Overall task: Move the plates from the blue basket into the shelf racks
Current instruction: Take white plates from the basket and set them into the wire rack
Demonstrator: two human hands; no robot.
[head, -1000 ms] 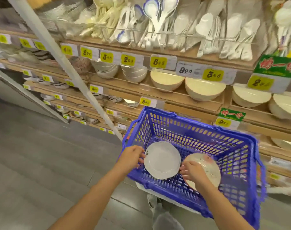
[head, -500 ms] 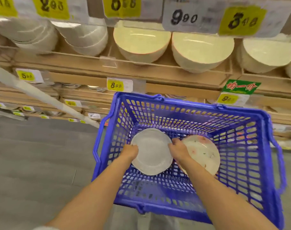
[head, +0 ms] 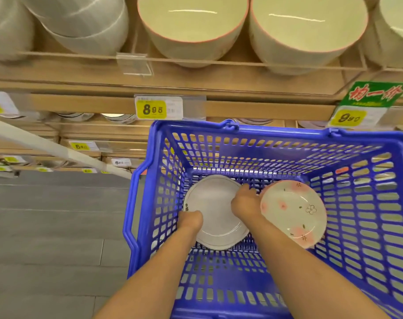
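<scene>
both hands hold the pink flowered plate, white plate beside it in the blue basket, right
No: the head view shows left hand and right hand holding the white plate, the pink flowered plate beside it in the blue basket.

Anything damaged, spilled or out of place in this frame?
Nothing broken or spilled. Both plates look whole in the blue basket: the white plate gripped by left hand and right hand, the floral plate beside it. One clear label holder on the upper shelf looks empty.

Head view, close, steeply down into basket [head: 380, 143]
</scene>
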